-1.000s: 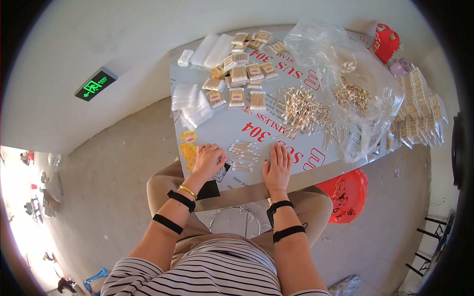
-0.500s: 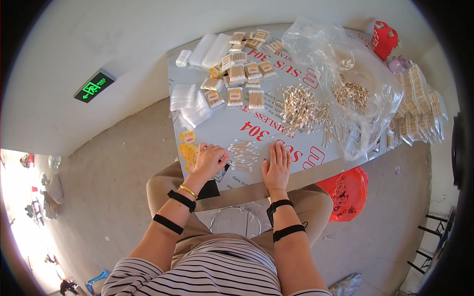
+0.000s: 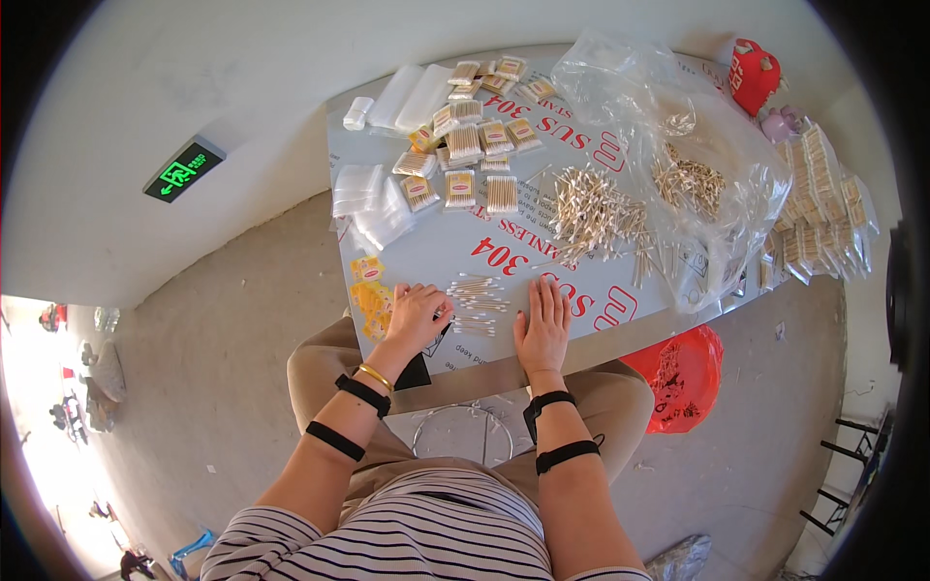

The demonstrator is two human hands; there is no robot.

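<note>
Cotton swabs [image 3: 475, 290] lie in a loose, roughly sideways row on the metal-topped table near its front edge. My left hand [image 3: 417, 315] is at the row's left end, fingers curled inward and fingertips by the swab tips; anything they pinch is hidden. To the right of the swabs, my right hand [image 3: 544, 324] lies flat on the table with its fingers stretched out. Small yellow printed cards [image 3: 371, 300] are scattered just left of my left hand. A large heap of loose swabs [image 3: 596, 213] spreads farther back, beyond my right hand.
Filled swab packets [image 3: 465, 143] cluster at the back left, beside clear plastic sleeves [image 3: 358, 191]. A big clear bag [image 3: 722, 232] with more swabs covers the right side. Stacked packets [image 3: 819, 208] stand at the far right. A red bag [image 3: 690, 387] hangs below the table edge.
My left hand has shifted slightly right, its fingertips now closer to the swab row's left ends. My right hand stays in place.
</note>
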